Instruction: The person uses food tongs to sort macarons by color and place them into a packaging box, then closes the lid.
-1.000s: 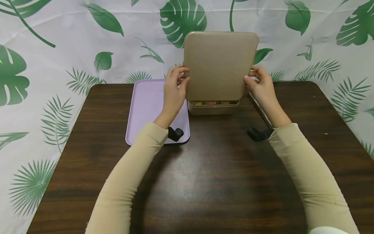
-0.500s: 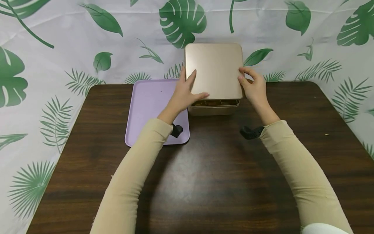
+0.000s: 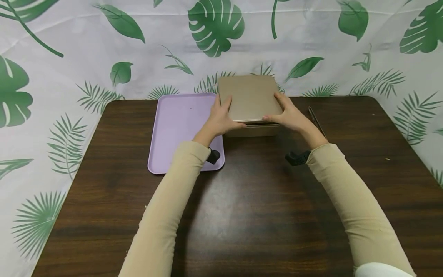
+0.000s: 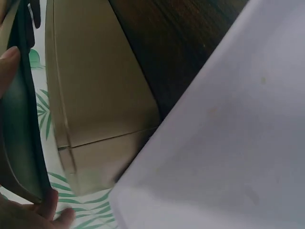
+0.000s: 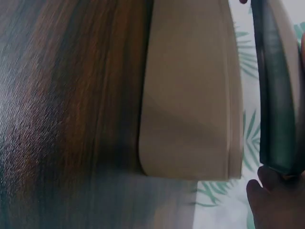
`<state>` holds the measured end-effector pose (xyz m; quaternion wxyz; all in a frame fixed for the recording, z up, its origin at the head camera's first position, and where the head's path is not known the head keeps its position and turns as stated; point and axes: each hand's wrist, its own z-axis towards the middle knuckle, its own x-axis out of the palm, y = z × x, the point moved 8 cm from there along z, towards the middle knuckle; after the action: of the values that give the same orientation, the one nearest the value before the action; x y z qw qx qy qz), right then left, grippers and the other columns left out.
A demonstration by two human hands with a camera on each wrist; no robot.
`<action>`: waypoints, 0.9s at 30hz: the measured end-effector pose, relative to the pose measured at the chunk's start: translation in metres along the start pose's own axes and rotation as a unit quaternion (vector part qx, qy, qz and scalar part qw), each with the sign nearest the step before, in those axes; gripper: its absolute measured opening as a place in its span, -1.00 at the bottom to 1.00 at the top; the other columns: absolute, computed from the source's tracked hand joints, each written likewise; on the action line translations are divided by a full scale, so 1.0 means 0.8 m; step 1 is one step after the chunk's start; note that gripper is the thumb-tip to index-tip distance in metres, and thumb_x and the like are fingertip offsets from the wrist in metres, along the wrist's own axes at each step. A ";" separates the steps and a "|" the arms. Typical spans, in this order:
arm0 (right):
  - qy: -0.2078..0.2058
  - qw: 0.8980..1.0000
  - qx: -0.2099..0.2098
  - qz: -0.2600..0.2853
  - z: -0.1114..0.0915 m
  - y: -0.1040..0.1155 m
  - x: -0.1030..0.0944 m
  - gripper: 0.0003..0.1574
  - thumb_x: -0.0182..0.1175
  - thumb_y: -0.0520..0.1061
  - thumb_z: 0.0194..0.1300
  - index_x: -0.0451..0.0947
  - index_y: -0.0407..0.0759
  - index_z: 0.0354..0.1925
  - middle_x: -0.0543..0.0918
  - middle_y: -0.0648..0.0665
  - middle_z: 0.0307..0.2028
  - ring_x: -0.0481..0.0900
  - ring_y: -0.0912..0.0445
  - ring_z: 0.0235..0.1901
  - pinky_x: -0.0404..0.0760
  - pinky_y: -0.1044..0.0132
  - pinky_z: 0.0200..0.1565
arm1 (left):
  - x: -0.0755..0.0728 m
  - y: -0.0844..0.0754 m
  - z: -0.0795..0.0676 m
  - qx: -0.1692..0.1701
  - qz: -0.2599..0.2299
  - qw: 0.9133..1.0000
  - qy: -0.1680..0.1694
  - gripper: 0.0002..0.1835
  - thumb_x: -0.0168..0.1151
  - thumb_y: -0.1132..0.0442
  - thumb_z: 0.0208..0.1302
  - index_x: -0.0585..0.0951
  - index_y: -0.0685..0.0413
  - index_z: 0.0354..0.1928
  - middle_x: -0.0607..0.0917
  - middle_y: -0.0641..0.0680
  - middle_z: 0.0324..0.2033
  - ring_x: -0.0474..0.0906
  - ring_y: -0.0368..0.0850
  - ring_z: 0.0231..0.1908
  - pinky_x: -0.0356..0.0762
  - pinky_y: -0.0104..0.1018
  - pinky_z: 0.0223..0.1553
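Observation:
A gold-beige box lid (image 3: 247,94) is level above a matching box (image 3: 252,132) near the table's back edge. My left hand (image 3: 219,118) holds the lid by its left side, thumb along the front edge. At its right side my right hand (image 3: 290,115) grips it too, with the thumb on the front corner. Both wrist views show a gap between the lid (image 5: 276,90) and the box (image 4: 100,86). The lid hides what lies inside the box.
A lilac tray (image 3: 180,127) lies left of the box, partly under my left forearm. Behind my right wrist lies a thin rod-like thing (image 3: 315,120), partly hidden. A leaf-patterned cloth (image 3: 145,57) hangs behind the dark wooden table (image 3: 256,200).
The lid has come down from a raised tilt to nearly level over the box. My left thumb has moved onto its front edge, and my right hand has shifted to its front right corner.

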<state>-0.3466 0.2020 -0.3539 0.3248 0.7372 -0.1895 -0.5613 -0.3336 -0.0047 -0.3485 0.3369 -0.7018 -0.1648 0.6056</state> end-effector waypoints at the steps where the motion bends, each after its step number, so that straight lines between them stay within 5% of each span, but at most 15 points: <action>1: 0.010 1.000 0.001 -0.007 0.001 -0.003 0.003 0.37 0.32 0.23 0.11 -0.38 -0.01 0.52 -0.37 -0.22 0.52 -0.23 -0.24 0.48 -0.05 -0.22 0.42 | 0.001 0.002 0.001 -0.003 0.001 1.000 -0.001 0.19 0.51 -0.09 -0.11 0.01 0.06 0.50 -0.25 0.36 0.48 -0.19 0.33 0.46 -0.02 0.05 0.47; 6: 0.031 0.999 0.004 -0.024 0.005 -0.013 0.010 0.47 0.39 0.21 0.02 -0.43 0.07 0.52 -0.40 -0.21 0.51 -0.22 -0.28 0.47 -0.04 -0.28 0.39 | 0.007 0.010 0.003 -0.015 0.010 1.000 0.000 0.17 0.49 -0.12 -0.10 0.04 0.05 0.49 -0.23 0.32 0.49 -0.16 0.28 0.47 -0.04 0.03 0.48; 15: 0.017 1.000 0.007 -0.011 0.008 -0.023 0.012 0.46 0.42 0.16 0.01 -0.39 0.08 0.52 -0.37 -0.19 0.52 -0.22 -0.27 0.47 -0.08 -0.29 0.39 | 0.021 0.015 0.008 -0.016 -0.049 0.999 0.015 0.17 0.50 -0.03 -0.07 0.00 0.09 0.50 -0.28 0.34 0.48 -0.21 0.22 0.49 0.02 -0.06 0.48; 27: 0.010 1.000 0.006 -0.026 0.006 -0.026 0.006 0.48 0.45 0.14 -0.02 -0.35 -0.04 0.52 -0.30 -0.25 0.52 -0.19 -0.27 0.47 -0.06 -0.23 0.42 | 0.030 0.015 0.006 -0.042 -0.015 0.999 0.022 0.15 0.44 -0.11 -0.01 -0.04 0.04 0.51 -0.26 0.29 0.50 -0.13 0.35 0.45 0.08 0.08 0.43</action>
<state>-0.3514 0.2124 -0.3727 0.3074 0.7493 -0.1708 -0.5612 -0.3354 0.0038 -0.3744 0.3195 -0.7259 -0.1936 0.5775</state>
